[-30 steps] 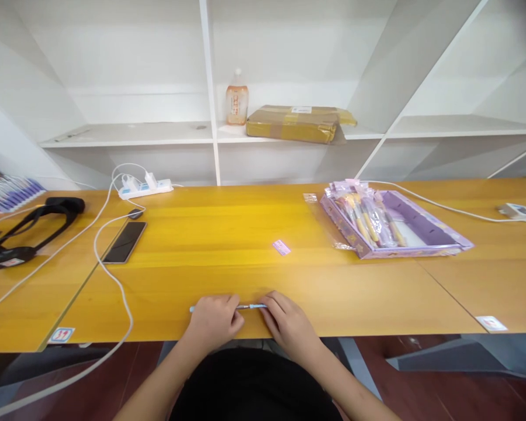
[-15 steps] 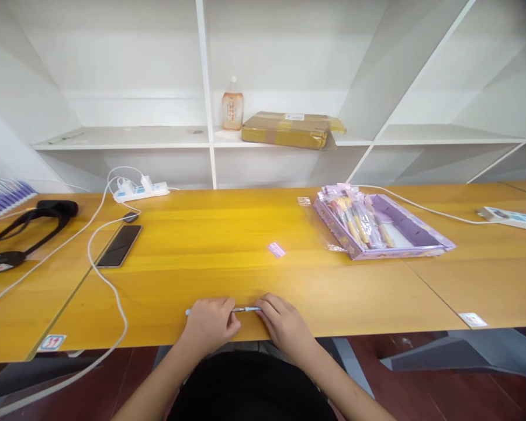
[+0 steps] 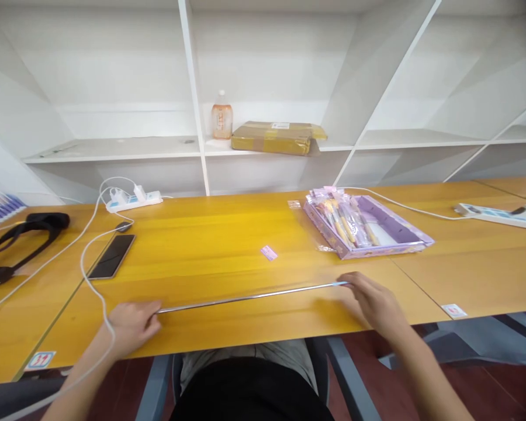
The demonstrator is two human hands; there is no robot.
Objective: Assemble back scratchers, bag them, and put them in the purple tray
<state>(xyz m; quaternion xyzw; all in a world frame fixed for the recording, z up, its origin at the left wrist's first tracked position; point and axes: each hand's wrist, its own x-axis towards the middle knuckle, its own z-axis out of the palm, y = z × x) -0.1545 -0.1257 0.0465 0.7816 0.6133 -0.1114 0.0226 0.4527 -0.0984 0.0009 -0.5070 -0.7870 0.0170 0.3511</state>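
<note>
A thin silver telescopic rod [image 3: 249,297] with a light blue end stretches just above the desk, between my two hands. My left hand [image 3: 134,327] is closed on its left end, fingers and thumb pinched together. At the other end, my right hand [image 3: 372,301] pinches the light blue part. My fingers hide both tips of the rod. Beyond it, a small pink-purple card [image 3: 269,252] lies flat on the desk. To the far right stands an open purple box [image 3: 390,254] with several plastic-wrapped sticks [image 3: 344,222] inside, mostly at its left.
A phone [image 3: 113,256], white cables and a power strip [image 3: 134,202] occupy the left; a black headset [image 3: 48,234] lies farther left. Another power strip [image 3: 499,215] is at right. A bottle [image 3: 222,120] and a taped carton [image 3: 269,140] sit on the shelf. The desk's front edge runs near me.
My hands have moved apart, left hand leftward and right hand rightward. The rod has gone from short and pen-like to long, with its silver shaft drawn out.
</note>
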